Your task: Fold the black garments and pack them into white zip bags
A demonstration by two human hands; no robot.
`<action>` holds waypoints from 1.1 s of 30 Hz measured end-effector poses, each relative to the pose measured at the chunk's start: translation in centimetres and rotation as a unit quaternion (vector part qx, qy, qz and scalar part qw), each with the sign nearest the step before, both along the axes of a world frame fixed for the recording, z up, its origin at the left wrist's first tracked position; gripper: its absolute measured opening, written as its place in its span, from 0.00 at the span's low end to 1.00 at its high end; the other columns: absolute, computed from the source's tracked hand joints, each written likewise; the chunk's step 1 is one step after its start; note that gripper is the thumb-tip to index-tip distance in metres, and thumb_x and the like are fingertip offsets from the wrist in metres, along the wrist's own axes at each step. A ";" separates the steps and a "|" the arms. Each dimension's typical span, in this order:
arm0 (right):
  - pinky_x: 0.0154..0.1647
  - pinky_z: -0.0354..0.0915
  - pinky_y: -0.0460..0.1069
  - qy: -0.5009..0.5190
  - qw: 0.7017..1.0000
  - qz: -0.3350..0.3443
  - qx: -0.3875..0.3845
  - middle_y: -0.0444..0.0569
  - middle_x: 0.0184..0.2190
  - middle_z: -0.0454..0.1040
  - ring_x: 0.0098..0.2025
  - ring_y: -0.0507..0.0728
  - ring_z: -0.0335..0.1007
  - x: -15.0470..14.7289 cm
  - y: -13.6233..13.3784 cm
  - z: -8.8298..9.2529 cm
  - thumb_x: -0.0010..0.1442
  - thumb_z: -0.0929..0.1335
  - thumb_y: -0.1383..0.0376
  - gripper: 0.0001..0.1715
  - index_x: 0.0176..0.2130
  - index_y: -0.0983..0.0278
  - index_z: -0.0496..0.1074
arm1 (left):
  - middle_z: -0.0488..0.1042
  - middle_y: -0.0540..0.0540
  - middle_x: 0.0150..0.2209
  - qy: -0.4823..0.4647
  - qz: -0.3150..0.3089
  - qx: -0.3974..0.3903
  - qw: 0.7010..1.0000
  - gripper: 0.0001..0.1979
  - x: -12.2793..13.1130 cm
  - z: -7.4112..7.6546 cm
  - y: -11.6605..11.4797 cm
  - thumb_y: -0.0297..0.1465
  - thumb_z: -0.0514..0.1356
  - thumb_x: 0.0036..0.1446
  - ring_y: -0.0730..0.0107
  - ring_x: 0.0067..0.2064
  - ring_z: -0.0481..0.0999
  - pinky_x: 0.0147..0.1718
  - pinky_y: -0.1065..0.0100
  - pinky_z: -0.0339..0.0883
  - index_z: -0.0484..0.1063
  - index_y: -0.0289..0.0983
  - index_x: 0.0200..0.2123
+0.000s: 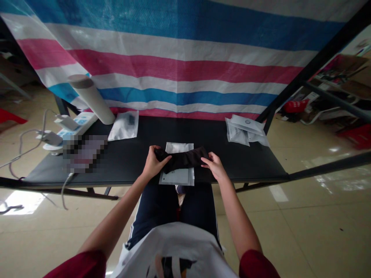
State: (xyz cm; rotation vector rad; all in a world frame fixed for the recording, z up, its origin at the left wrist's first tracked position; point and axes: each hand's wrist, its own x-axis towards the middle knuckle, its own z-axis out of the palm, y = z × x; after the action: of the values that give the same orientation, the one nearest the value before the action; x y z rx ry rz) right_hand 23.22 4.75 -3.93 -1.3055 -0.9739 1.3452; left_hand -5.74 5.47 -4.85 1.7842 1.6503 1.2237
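Note:
A dark folded cloth (185,158) lies across a clear plastic bag (178,172) near the front edge of the black table (246,162). My left hand (153,162) is closed on the cloth's left end. My right hand (213,165) pinches its right end with the fingers together. Both ends of the cloth sit just above the bag.
A stack of white plastic bags (245,130) lies at the table's back right, another bag (124,125) at the back left. A white roll (91,98), a white device with cables (68,129) and a blurred patch stand at the left. A striped tarp (179,65) hangs behind.

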 end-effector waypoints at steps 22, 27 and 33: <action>0.19 0.71 0.45 -0.078 0.996 0.030 -0.040 0.40 0.24 0.67 0.21 0.49 0.66 1.8 -1.0 -0.2 0.53 0.69 0.52 0.18 0.38 0.62 0.67 | 0.68 0.39 0.54 0.217 -0.139 -0.002 0.966 0.21 -0.3 0.4 1.5 0.29 0.55 0.53 0.55 0.53 0.68 0.56 0.53 0.62 0.68 0.36 0.52; 0.16 0.65 0.44 -0.138 0.988 0.060 -0.021 0.37 0.20 0.64 0.18 0.48 0.61 1.8 -0.2 -0.5 0.52 0.70 0.53 0.20 0.41 0.63 0.71 | 0.71 0.41 0.53 0.187 -0.161 -0.029 0.969 0.39 -0.1 0.6 2.8 0.25 0.56 0.46 0.55 0.51 0.68 0.54 0.54 0.64 0.56 0.34 0.65; 0.36 0.69 0.51 -0.282 0.949 -0.009 0.142 0.50 0.35 0.74 0.34 0.56 0.70 2.3 2.0 -1.2 0.55 0.68 0.52 0.17 0.34 0.63 0.75 | 0.75 0.46 0.34 0.104 -0.099 0.000 0.990 0.21 0.3 3.2 2.3 0.26 0.56 0.46 0.60 0.41 0.72 0.42 0.61 0.68 0.75 0.36 0.45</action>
State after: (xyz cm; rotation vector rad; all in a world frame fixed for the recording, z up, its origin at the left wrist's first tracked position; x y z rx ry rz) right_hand 25.51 6.74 -5.12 -1.4933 -1.4780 0.7794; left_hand -5.42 7.76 -1.60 2.0779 1.5345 0.9790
